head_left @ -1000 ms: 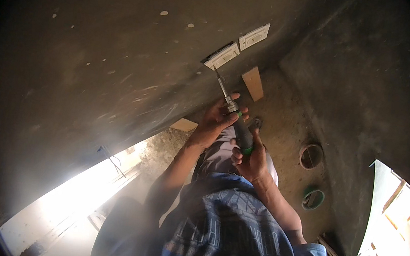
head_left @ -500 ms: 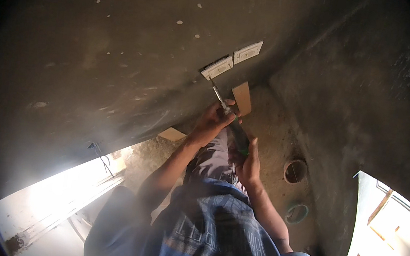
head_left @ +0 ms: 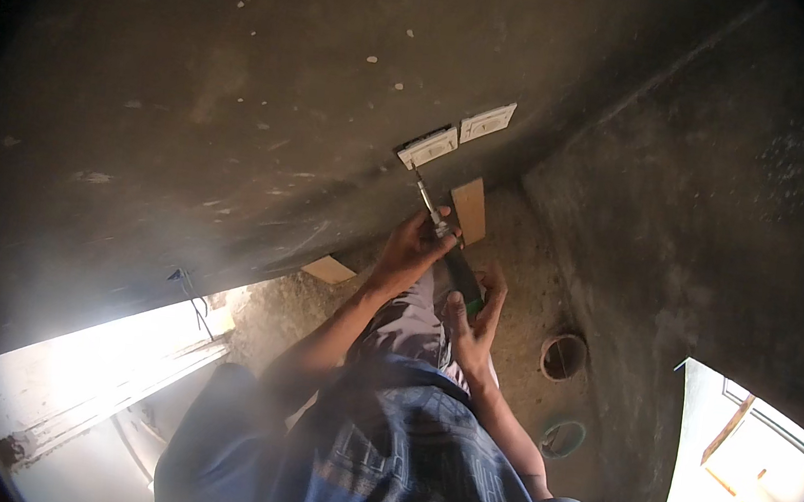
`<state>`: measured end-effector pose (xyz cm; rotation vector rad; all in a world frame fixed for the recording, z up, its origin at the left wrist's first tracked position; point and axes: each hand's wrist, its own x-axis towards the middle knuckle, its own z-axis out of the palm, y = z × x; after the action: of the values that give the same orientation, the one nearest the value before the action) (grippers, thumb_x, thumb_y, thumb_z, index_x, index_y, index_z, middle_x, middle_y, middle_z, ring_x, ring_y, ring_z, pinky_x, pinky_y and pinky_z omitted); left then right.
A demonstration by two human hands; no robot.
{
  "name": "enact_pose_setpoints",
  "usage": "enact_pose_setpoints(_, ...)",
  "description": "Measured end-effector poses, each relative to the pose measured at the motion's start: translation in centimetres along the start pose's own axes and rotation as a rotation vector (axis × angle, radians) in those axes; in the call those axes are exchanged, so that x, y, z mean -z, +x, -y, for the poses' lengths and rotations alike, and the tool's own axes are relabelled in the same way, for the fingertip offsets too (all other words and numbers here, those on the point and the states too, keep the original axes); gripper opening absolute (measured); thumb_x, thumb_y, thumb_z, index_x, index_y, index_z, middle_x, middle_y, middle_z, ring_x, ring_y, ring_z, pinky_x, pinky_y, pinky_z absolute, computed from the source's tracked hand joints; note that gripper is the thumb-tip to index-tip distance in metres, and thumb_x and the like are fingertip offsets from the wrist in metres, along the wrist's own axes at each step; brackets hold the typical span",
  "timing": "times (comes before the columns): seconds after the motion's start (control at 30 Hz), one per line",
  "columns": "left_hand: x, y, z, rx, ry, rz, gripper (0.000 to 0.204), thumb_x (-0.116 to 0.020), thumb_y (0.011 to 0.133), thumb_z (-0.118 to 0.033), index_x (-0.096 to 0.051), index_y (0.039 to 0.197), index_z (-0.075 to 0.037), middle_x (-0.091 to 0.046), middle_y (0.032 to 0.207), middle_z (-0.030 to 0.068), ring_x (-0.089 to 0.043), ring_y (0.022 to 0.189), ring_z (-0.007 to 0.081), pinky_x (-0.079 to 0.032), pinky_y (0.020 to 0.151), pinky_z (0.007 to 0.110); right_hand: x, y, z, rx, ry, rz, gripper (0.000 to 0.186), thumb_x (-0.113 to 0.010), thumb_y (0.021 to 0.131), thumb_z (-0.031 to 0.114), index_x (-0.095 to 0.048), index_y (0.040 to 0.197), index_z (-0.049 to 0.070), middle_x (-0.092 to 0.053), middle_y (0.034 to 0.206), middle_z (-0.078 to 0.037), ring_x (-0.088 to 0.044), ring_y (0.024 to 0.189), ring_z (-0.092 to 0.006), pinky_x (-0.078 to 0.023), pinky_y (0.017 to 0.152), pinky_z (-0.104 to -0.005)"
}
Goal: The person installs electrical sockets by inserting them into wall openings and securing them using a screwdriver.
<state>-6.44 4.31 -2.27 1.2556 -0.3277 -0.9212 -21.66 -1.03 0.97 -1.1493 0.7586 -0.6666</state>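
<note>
A screwdriver (head_left: 463, 275) with a metal shaft and a thick dark body, green at its rear end, points up toward the wall. My left hand (head_left: 410, 254) is closed around its front part, close to the shaft. At the rear, my right hand (head_left: 478, 326) has thumb and fingers on either side of the body. The tip is at the lower edge of a white electrical wall plate (head_left: 429, 148); whether it sits in a screw is too small to tell. A second white wall plate (head_left: 488, 123) is mounted just right of the first.
A tan board piece (head_left: 469, 211) leans below the plates, and another tan piece (head_left: 329, 269) lies further left. On the floor at right are a round ring-rimmed object (head_left: 563, 356) and a green coil (head_left: 563, 438). Wires (head_left: 191, 296) stick out at left. Dark walls meet in a corner.
My right hand has shifted its hold at the rear of the screwdriver, its thumb now across the near side. My left hand keeps its grip. The view has tilted slightly.
</note>
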Motion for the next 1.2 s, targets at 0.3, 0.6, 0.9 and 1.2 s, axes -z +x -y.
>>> enact_pose_setpoints(0.3, -0.4, 5.5, -0.7, 0.019, -1.035, 0.184, 0.093, -0.055, 0.084, -0.069, -0.031, 0.145, -0.003, -0.037, 0.151, 0.0126, -0.037, 0.139, 0.0234, -0.029, 0.116, 0.048, 1.9, -0.1, -1.4, -0.062, -0.11, 0.141, 0.05, -0.061, 0.089, 0.001, -0.037, 0.133, 0.002, -0.052, 0.116, -0.013, -0.057, 0.096, -0.0182, -0.051, 0.077, -0.0293)
enact_pose_setpoints(0.6, -0.6, 8.3, 2.0, -0.048, -1.383, 0.28, 0.103, -0.059, 0.08, -0.066, -0.018, 0.151, -0.003, -0.032, 0.156, 0.0067, -0.033, 0.142, 0.0171, -0.027, 0.118, 0.048, 0.4, 0.0, -0.9, 0.209, -0.243, 0.138, 0.038, -0.058, 0.094, 0.007, -0.045, 0.128, -0.001, -0.051, 0.119, -0.013, -0.057, 0.099, -0.0184, -0.053, 0.075, -0.0302)
enact_pose_setpoints(0.9, 0.7, 7.5, 2.0, -0.138, -0.724, -0.094, 0.084, -0.047, 0.093, -0.057, -0.025, 0.148, 0.001, -0.032, 0.153, 0.0165, -0.03, 0.143, 0.0231, -0.024, 0.121, 0.039, 1.3, 0.9, 0.1, -0.424, 0.164, -0.048, 0.047, -0.052, 0.101, 0.036, -0.048, 0.131, 0.001, -0.061, 0.083, -0.007, -0.06, 0.061, -0.0153, -0.051, 0.06, -0.0266)
enact_pose_setpoints(1.2, 1.1, 6.9, 1.6, -0.191, -0.642, -0.176, 0.064, -0.039, 0.102, -0.043, -0.031, 0.144, 0.004, -0.036, 0.149, 0.0206, -0.038, 0.139, 0.0271, -0.028, 0.119, 0.038, 1.8, 0.7, -1.6, -0.6, 0.331, 0.038, 0.052, -0.042, 0.103, 0.045, -0.044, 0.138, 0.007, -0.058, 0.097, -0.007, -0.055, 0.074, -0.0134, -0.046, 0.058, -0.0275)
